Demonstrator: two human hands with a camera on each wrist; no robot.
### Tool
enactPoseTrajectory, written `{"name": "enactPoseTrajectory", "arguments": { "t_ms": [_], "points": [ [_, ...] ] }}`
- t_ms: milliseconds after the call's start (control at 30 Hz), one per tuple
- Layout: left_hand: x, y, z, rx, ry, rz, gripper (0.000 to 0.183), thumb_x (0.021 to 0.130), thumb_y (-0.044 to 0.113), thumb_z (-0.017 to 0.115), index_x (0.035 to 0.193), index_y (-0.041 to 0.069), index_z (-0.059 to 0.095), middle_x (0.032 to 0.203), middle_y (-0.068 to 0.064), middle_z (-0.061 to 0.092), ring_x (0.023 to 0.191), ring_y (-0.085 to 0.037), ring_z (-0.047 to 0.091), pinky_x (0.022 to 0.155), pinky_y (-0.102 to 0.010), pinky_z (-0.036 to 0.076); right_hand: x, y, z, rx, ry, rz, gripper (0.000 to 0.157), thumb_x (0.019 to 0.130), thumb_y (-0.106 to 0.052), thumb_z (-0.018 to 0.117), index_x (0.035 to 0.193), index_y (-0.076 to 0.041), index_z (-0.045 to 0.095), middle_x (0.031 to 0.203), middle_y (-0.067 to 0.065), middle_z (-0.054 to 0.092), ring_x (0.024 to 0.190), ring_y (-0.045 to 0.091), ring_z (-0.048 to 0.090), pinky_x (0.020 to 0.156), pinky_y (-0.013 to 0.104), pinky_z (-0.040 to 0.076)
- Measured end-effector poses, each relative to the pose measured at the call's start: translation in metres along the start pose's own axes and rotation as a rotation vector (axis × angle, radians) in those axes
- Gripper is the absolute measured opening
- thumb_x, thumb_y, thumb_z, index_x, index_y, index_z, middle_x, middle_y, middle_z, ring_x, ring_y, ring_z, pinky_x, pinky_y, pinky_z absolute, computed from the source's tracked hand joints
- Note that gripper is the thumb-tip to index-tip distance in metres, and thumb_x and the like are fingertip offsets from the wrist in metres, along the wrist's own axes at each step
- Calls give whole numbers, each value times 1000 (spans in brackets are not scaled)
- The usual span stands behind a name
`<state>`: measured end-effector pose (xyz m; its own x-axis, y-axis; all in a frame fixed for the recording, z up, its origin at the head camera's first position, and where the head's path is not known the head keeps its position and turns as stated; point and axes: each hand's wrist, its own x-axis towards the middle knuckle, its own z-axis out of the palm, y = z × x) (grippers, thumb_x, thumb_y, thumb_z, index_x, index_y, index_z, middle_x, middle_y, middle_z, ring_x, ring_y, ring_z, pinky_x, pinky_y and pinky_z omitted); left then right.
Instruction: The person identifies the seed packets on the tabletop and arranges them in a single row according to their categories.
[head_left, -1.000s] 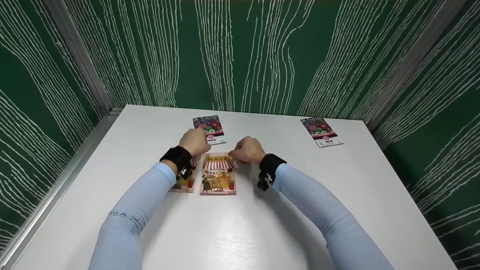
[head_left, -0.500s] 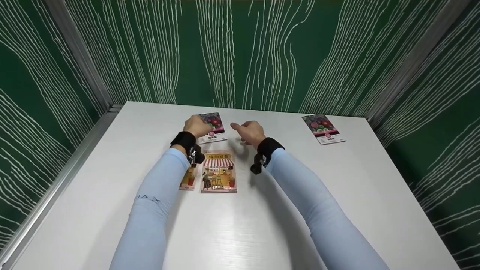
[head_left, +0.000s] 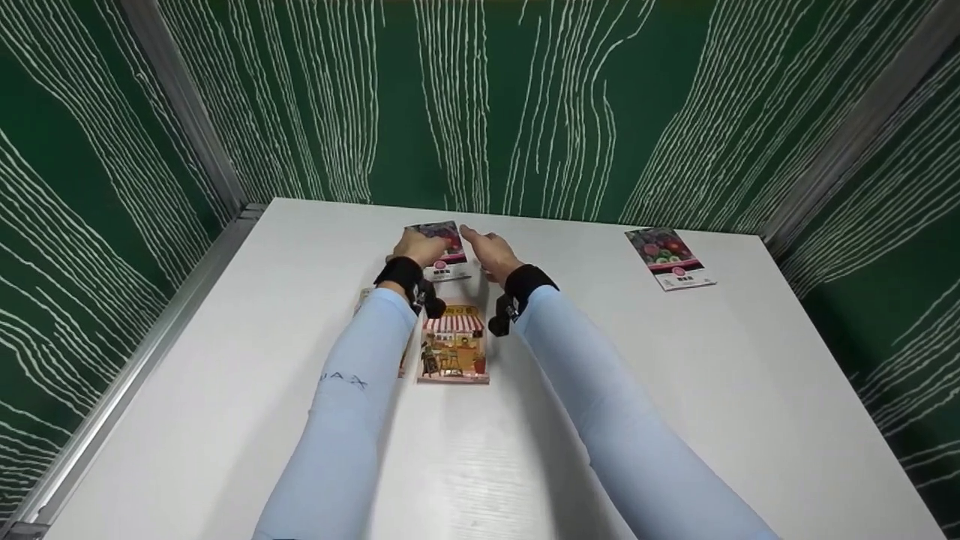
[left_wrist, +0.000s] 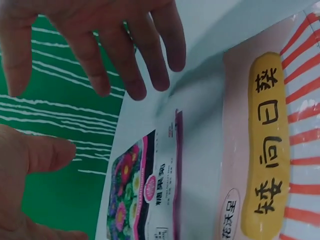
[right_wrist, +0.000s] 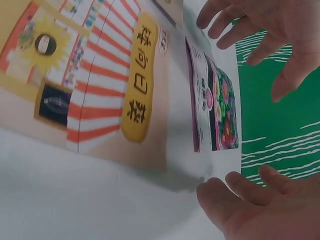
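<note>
A flower-pictured packet (head_left: 448,266) lies flat between my two hands. My left hand (head_left: 420,246) hovers at its left side and hides part of it; its thumb and fingers are spread in the left wrist view. My right hand (head_left: 491,253) stands at the packet's right side, its fingers (right_wrist: 280,185) loosely extended and holding nothing. Neither hand visibly touches the packet (left_wrist: 145,190). Nearer me lies a pink packet with a striped awning (head_left: 453,349), its top partly covered by the left wrist gear. A similar packet beside it is mostly hidden under my left forearm.
Another flower-pictured packet (head_left: 670,259) lies at the far right of the white table (head_left: 600,337). A green wall (head_left: 555,105) with white wavy lines stands behind the table's back edge. Dark cameras (head_left: 501,315) hang below both wrists.
Both hands have moved away from the awning packets toward the far flower packet. They now flank it, closer together. The view has shifted slightly, and the packets seem to stay put.
</note>
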<state>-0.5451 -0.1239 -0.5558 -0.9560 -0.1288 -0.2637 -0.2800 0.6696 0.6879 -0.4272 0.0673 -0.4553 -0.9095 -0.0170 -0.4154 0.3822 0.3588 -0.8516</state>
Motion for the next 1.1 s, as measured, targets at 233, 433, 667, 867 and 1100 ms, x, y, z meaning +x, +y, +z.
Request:
{"name": "enactPoseTrajectory", "arguments": {
  "t_ms": [233,433,667,867,1100],
  "points": [
    [-9,3,4,1,32,1,54,90,42,60,133,14,76,135,-7,79,134,-32,69,122,-63,40,-2,1,2,77,-49,-17,90,112,-68,48,178,-10,28,186,15,31,172,37,36,139,55,34],
    [9,-5,7,-87,0,-1,47,88,43,63,124,16,76,126,-6,78,115,-31,69,107,-47,52,1,2,4,124,-49,-8,83,111,-68,51,163,-4,46,157,20,53,150,34,55,134,50,42],
    [12,-7,9,-139,-29,12,29,91,38,64,104,15,73,111,-7,73,91,-28,66,73,-36,48,1,4,3,128,13,27,85,107,-67,58,157,1,51,131,15,58,118,30,66,112,45,60],
    [14,-3,14,-156,-67,20,25,92,35,66,102,15,77,99,-3,80,90,-25,74,74,-35,51,4,7,2,148,74,19,78,108,-56,66,164,-3,49,157,18,63,136,32,71,114,42,62],
    [13,-2,16,-91,-71,28,44,97,37,59,122,8,81,96,2,86,104,-24,80,79,-33,56,11,12,2,55,52,-39,64,111,-33,70,163,-1,52,152,17,68,133,28,73,113,41,62]
  ]
}}
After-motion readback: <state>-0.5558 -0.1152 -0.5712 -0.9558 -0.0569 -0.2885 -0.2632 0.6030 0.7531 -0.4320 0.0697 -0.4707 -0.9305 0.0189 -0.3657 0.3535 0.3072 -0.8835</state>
